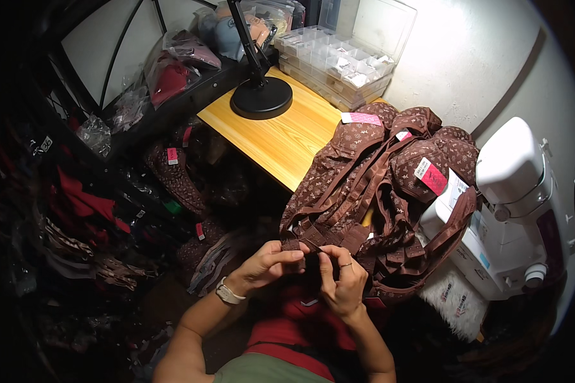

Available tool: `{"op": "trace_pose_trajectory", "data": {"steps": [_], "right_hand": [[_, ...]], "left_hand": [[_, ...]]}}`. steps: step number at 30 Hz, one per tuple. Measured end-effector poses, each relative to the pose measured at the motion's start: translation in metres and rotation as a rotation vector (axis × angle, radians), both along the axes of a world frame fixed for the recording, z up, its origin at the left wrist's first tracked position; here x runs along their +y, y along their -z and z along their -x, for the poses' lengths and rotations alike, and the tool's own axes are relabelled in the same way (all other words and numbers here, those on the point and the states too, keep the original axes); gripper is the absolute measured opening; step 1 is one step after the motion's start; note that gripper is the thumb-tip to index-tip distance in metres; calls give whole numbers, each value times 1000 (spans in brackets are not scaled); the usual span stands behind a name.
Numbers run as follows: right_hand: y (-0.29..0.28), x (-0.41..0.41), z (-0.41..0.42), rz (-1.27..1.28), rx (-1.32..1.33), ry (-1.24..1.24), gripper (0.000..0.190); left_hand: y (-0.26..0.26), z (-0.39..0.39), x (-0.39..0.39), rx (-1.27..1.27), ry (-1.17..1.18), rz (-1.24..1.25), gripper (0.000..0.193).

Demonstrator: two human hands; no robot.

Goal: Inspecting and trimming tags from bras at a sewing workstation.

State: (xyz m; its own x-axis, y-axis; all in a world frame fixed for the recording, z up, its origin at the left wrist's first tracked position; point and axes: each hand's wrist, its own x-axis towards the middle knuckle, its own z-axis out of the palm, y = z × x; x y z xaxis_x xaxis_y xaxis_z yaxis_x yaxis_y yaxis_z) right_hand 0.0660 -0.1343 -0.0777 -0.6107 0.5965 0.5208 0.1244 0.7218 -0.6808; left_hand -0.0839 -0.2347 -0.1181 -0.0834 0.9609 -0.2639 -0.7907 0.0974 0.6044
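My left hand pinches a narrow brown fabric piece between thumb and fingers. Close beside it, my right hand grips the thin dark end of the same piece or a slim tool; which one is too small to tell. Just beyond both hands lies a heap of brown floral-print bras, with straps and hook-and-eye bands trailing toward me. Pink and white hang tags are attached to several bras. Red cloth lies across my lap under the hands.
A white sewing machine stands at right, beside a fluffy white mat. The wooden tabletop carries a black lamp base and stacked clear compartment boxes. Bagged garments lie on the black shelf at left, with more clothing hanging below.
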Motion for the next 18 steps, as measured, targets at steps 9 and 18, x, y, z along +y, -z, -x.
{"op": "trace_pose_trajectory", "data": {"steps": [9,18], "right_hand": [[14,-7,4,310,-10,70,10],[-1,-1,-8,557,-45,-36,14]], "left_hand": [[-8,-21,22,542,-254,-113,12],[-20,-17,18,750,-218,-87,16]]}}
